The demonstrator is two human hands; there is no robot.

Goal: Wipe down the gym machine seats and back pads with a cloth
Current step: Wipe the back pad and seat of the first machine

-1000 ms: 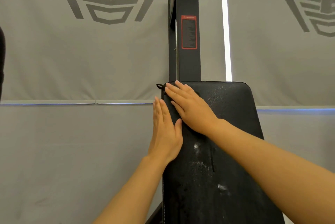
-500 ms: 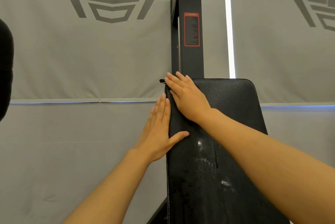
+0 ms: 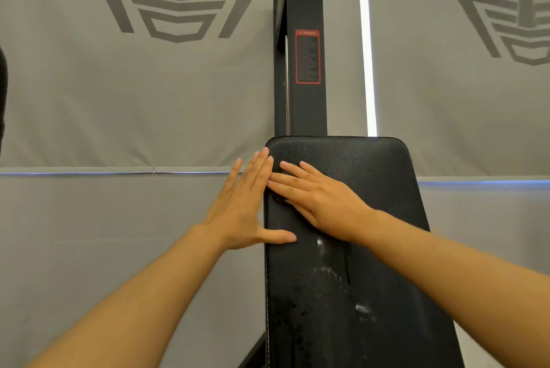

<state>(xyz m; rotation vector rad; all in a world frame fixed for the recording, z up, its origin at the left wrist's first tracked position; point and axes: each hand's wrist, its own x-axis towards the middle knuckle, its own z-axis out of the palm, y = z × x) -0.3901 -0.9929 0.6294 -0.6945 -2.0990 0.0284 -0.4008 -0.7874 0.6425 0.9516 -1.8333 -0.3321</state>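
The black pad (image 3: 351, 248), grained and flecked with pale scuffs, is standing upright before a dark post (image 3: 303, 105) bearing a red-edged label (image 3: 307, 56). Grey blinds (image 3: 134, 93) with logos are filling the room behind. The left hand (image 3: 238, 215) is lying flat along the pad's left edge, fingers straight, thumb spread onto the face. The right hand (image 3: 321, 201) is pressing flat near the top; a cloth beneath it cannot be made out.

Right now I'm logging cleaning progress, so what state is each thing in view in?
back pad: upright and tilted, black, with pale smears on its lower part
left hand: fingers straight along the pad's left edge, thumb on its face
right hand: flat on the upper pad, fingers straight
cloth: something dark shows under the right fingers; cannot tell
warning label: stuck on the black post
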